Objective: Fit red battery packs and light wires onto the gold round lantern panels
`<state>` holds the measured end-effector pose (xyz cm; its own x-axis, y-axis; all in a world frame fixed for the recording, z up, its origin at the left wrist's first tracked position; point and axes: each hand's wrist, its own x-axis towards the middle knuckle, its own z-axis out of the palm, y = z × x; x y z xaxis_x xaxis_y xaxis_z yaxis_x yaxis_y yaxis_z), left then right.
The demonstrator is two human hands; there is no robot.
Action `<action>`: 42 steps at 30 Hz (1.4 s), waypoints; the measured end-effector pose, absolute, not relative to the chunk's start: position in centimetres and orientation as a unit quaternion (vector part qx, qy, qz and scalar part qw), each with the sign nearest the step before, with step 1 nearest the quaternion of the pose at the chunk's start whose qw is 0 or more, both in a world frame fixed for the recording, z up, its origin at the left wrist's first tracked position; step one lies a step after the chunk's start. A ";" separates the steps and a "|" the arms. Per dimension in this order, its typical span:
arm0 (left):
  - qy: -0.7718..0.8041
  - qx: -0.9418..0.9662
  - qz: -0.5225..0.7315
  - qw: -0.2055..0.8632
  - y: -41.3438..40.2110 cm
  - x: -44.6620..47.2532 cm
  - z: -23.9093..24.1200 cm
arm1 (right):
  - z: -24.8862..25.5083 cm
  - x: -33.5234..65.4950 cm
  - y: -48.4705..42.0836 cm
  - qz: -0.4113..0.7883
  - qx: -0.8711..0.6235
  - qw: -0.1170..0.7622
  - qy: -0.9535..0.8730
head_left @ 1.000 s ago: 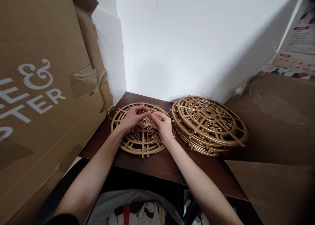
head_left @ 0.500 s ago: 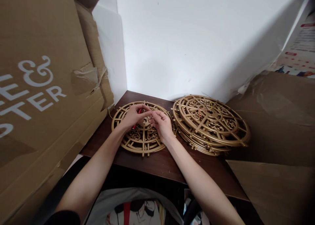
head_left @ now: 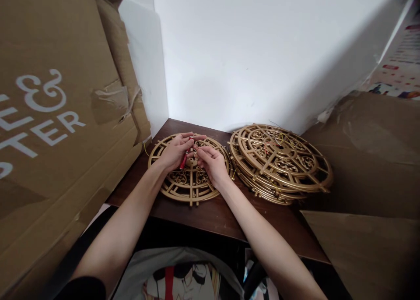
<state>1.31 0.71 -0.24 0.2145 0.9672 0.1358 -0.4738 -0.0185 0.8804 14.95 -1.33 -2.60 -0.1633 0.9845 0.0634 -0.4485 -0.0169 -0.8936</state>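
My left hand [head_left: 175,151] is closed around a small red-handled tool [head_left: 183,160], whose exact kind I cannot make out. Facing it, my right hand [head_left: 212,163] has thumb and fingers pinched together, and whatever sits between them is too small to name. Both hands hover over the centre of a round gold openwork disc [head_left: 191,198] with scrollwork inside its rings. The hands hide much of the disc's upper middle.
To the right a stack of similar gold discs [head_left: 282,173] stands on the dark wooden table [head_left: 213,219], thin yellow wires on it. A large printed cardboard box [head_left: 65,168] rises at left, more cardboard [head_left: 367,160] at right. A white wall [head_left: 236,63] closes off the back.
My left hand has turned, its fingers now reaching further right, and more of the red tool shows. My right hand has shifted slightly left, still pinched.
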 end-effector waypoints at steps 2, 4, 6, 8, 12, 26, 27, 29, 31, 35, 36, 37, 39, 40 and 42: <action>0.276 0.450 0.546 0.650 0.6 1.3 -0.2 | -2.6 15.0 -1.2 0.640 -0.317 0.571 -0.405; 0.278 0.463 0.535 0.650 0.6 1.2 -0.1 | -2.6 15.0 -1.1 0.643 -0.315 0.575 -0.396; 0.280 0.479 0.527 0.643 0.5 1.2 -0.1 | -2.6 15.1 -1.1 0.646 -0.315 0.578 -0.387; 0.290 0.493 0.517 0.636 0.5 1.2 -0.1 | -2.6 15.2 -1.1 0.650 -0.317 0.581 -0.373; 0.316 0.519 0.503 0.615 0.8 1.2 -0.7 | -2.7 15.1 -1.0 0.654 -0.321 0.590 -0.347; 0.404 0.607 0.500 0.467 0.3 1.4 -0.2 | -2.7 14.8 -1.2 0.610 -0.356 0.621 -0.341; 0.403 0.608 0.500 0.466 0.3 1.5 -0.2 | -2.7 14.8 -1.2 0.611 -0.355 0.621 -0.340; 0.401 0.611 0.501 0.463 0.3 1.5 -0.2 | -2.8 14.8 -1.2 0.611 -0.353 0.621 -0.341; 0.401 0.616 0.500 0.458 0.4 1.4 -0.2 | -2.8 14.8 -1.1 0.609 -0.351 0.622 -0.345; 0.390 0.633 0.504 0.439 0.6 1.2 -0.6 | -2.9 14.8 -1.1 0.611 -0.347 0.622 -0.346; 0.387 0.637 0.505 0.435 0.6 1.2 -0.6 | -2.9 14.9 -1.1 0.613 -0.347 0.621 -0.345; 0.386 0.641 0.505 0.430 0.7 1.2 -0.7 | -2.9 14.9 -1.1 0.614 -0.347 0.619 -0.344; 0.384 0.649 0.503 0.422 0.7 1.2 -0.7 | -2.8 14.9 -1.1 0.614 -0.351 0.617 -0.344; 0.384 0.652 0.502 0.418 0.7 1.2 -0.7 | -2.8 14.9 -1.2 0.613 -0.353 0.617 -0.345; 0.385 0.657 0.501 0.411 0.7 1.2 -0.7 | -2.8 14.8 -1.2 0.609 -0.356 0.620 -0.344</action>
